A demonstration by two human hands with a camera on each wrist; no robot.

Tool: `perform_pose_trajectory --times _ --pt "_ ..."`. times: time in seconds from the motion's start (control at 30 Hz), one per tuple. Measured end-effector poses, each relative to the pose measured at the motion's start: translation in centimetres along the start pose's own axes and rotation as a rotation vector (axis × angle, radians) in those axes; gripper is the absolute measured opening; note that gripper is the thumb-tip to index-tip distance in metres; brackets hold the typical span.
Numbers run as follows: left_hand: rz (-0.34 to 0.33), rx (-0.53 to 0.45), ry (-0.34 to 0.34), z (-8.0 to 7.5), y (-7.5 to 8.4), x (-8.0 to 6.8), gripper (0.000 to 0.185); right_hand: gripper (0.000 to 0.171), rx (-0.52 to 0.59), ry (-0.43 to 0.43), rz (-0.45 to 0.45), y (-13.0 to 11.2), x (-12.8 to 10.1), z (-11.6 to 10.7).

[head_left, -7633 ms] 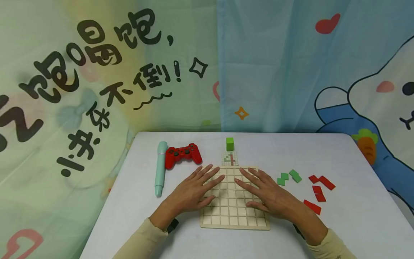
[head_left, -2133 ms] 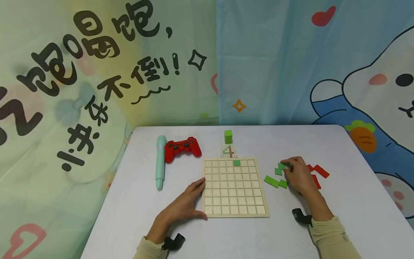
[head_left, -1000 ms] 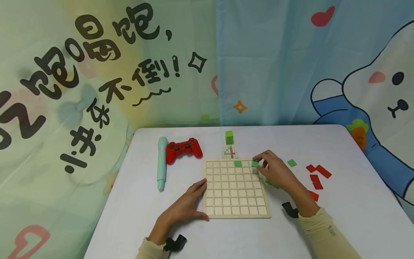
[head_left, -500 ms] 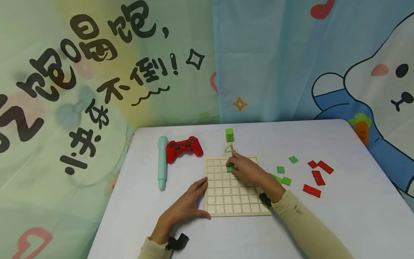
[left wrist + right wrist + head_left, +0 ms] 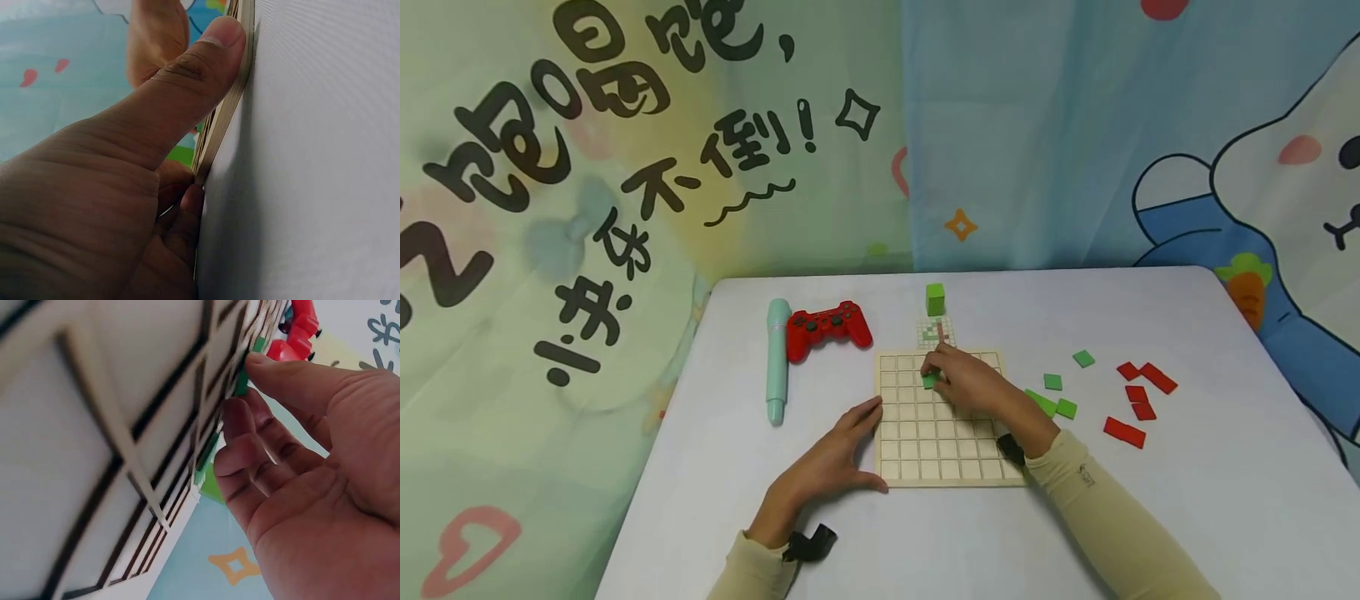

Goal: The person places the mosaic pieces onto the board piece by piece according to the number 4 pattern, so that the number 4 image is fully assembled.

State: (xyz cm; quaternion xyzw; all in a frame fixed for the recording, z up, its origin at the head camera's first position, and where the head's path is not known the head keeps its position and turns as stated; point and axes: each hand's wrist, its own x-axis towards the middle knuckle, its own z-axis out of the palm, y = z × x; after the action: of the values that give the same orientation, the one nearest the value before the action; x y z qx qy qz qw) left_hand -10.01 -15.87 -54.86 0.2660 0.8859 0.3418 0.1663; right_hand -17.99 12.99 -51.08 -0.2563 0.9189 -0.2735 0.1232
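Note:
The pale wooden grid board [image 5: 908, 448] lies mid-table. My left hand [image 5: 835, 458] rests along its left edge, fingers extended against the side; in the left wrist view the thumb [image 5: 187, 81] presses on the front edge. My right hand [image 5: 966, 382] is over the upper part of the board, pinching a small green square tile [image 5: 930, 381] between thumb and fingers, close over a cell. Another green tile [image 5: 207, 451] sits in the board further along in the right wrist view; the hand hides it in the head view.
Right of the board lie green tiles [image 5: 1052, 382] and several red tiles [image 5: 1124, 432]. Behind the board are a small patterned grid card [image 5: 928, 333] and a green cube [image 5: 935, 299]. A red game controller [image 5: 827, 329] and a mint-green stick [image 5: 777, 367] lie at back left.
Both hands lay over the board at first. The left moved to its left edge. A green tile appeared in the top row, then the right hand carried another from the right onto the board.

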Motion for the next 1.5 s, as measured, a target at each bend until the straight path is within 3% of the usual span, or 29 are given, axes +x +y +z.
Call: perform_pose_trajectory --times 0.2,0.73,0.83,1.0,1.17,1.27,1.37,1.5 --pt "0.001 -0.003 -0.014 -0.4 0.1 0.4 0.12 0.019 0.003 -0.014 0.044 0.2 0.2 -0.7" --pt "-0.006 0.0 -0.014 -0.4 0.0 0.3 0.12 0.01 -0.004 0.041 -0.047 1.0 0.2 -1.0" --pt "-0.021 -0.007 -0.019 -0.4 0.0 0.3 0.121 0.015 0.007 0.038 -0.023 1.0 0.0 -1.1" --pt "-0.028 -0.02 -0.025 -0.4 0.0 0.1 0.121 0.028 0.055 0.13 0.087 1.3 -3.2 -2.1" --pt "-0.014 0.017 -0.02 -0.3 0.0 0.1 0.122 0.028 0.108 0.381 0.3 3.4 -8.0 -3.8" --pt "-0.017 0.017 -0.018 -0.3 0.1 0.0 0.122 0.028 0.127 0.485 0.436 5.2 -10.1 -4.1" --pt "-0.013 0.001 -0.019 -0.2 0.2 0.0 0.122 0.03 0.15 0.494 0.526 6.7 -11.6 -4.0" --pt "-0.01 -0.012 -0.015 -0.2 0.2 0.0 0.122 0.033 0.164 0.441 0.576 7.8 -12.1 -3.6"
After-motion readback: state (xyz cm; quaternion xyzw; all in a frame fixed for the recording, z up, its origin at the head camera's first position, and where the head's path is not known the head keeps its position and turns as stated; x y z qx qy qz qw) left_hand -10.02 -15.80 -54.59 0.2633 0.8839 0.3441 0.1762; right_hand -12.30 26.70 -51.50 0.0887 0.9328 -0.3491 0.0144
